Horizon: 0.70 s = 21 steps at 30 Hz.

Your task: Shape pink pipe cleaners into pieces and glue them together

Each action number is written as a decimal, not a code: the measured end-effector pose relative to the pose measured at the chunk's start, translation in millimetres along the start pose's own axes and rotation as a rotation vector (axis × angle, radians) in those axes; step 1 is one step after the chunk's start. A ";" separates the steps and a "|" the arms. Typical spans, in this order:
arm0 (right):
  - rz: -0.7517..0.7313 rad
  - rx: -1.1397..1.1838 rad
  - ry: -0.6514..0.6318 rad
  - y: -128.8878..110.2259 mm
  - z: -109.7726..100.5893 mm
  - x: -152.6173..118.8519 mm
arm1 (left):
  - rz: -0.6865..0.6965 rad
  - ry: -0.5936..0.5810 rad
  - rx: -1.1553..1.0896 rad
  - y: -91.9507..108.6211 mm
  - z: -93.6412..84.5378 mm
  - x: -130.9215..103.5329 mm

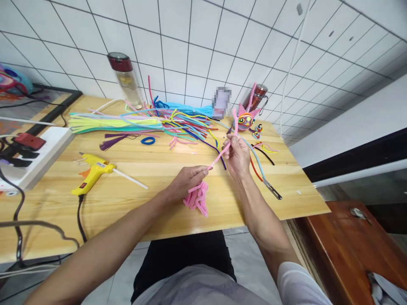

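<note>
A pink pipe cleaner (219, 157) runs slantwise between my two hands above the wooden table. My left hand (190, 176) pinches its lower end between thumb and fingertips. Farther up, my right hand (237, 154) is closed around it, and the upper end sticks out above the fingers. Below my left hand, a folded zigzag of pink pipe cleaner (200, 201) shows; whether it joins the held strand I cannot tell. Just beyond my right hand stands a pink, cat-like figure (246, 121) with large round eyes and pointed ears.
Bundled pipe cleaners (117, 123) lie along the back. At left are a yellow glue gun (93, 169) with its cord, a power strip (41, 161) and a blue ring (148, 140). A glass bottle (127, 82) stands by the wall. Scissors (272, 189) rest at right.
</note>
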State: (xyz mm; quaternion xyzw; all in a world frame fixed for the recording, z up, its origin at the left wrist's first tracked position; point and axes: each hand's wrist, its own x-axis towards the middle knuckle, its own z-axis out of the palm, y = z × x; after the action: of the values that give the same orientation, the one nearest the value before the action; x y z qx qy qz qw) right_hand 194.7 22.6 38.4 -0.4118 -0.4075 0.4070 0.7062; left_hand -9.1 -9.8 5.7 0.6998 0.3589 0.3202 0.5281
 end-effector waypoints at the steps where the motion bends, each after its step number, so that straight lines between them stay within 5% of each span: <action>1: 0.003 0.013 0.004 -0.4 -1.4 1.2 | -0.017 -0.001 -0.002 0.7 0.5 -0.4; 6: -0.026 0.061 0.139 -0.7 -6.2 6.2 | 0.008 -0.042 0.008 11.6 5.9 -2.1; 14: 0.090 0.120 -0.023 -15.6 -27.8 22.8 | -0.154 -0.108 -0.186 10.6 5.9 -10.6; 21: -0.160 0.005 0.185 -2.5 -37.1 30.7 | -0.176 -0.136 -0.244 8.8 11.9 -11.0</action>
State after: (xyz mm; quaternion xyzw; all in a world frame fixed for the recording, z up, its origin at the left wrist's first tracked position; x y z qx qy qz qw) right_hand 239.4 40.4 35.9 -0.4119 -0.3712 0.3109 0.7720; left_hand -3.7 -26.8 10.7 0.6164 0.3407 0.2660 0.6582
